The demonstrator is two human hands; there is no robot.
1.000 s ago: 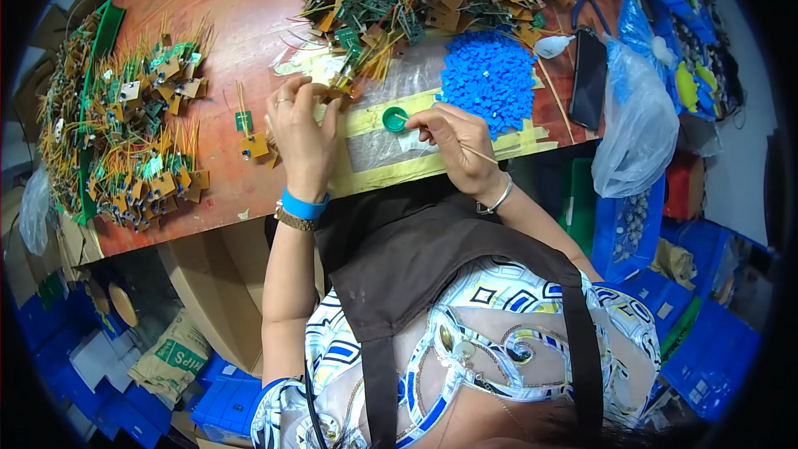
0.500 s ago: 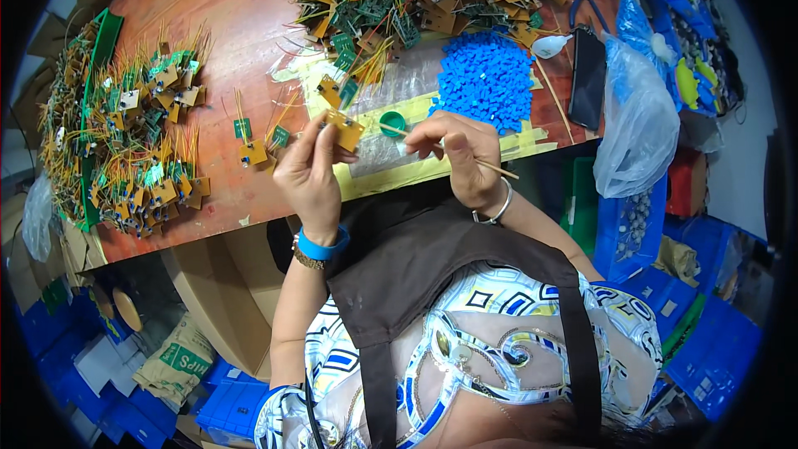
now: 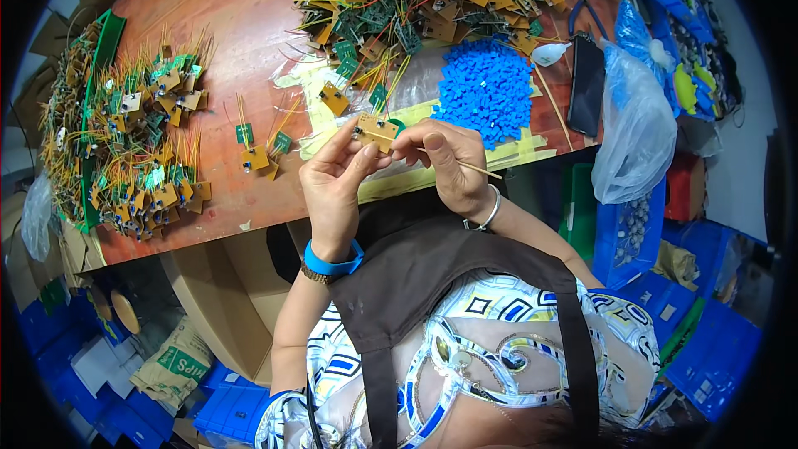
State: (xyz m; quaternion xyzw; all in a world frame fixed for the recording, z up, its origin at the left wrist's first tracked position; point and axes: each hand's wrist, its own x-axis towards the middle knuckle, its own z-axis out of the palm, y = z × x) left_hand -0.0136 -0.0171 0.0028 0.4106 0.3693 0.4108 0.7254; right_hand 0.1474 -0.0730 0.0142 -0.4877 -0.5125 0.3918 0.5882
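Between the thumb and fingers of my left hand (image 3: 339,179) is a small tan circuit board (image 3: 376,133) with dark components along its edge. My right hand (image 3: 449,162) holds a thin wooden stick (image 3: 480,170), and its fingertips meet the board's right side. Both hands are over the table's front edge. Behind the board a small green cup (image 3: 397,125) is partly hidden. A green board with wires (image 3: 378,98) and another tan board (image 3: 334,100) lie just beyond. To the right spreads a heap of small blue blocks (image 3: 485,90).
Wired boards pile up at the back (image 3: 416,0) and in clusters at left (image 3: 158,175), beside a green divider (image 3: 98,116). On the right lie a black phone (image 3: 586,87), pliers (image 3: 588,12), a white squeeze bulb (image 3: 549,53) and a clear plastic bag (image 3: 636,125).
My left hand has moved right and slightly down with the circuit board. The right hand has come in left, bringing its fingertips to the board; the stick has moved off the green cup.
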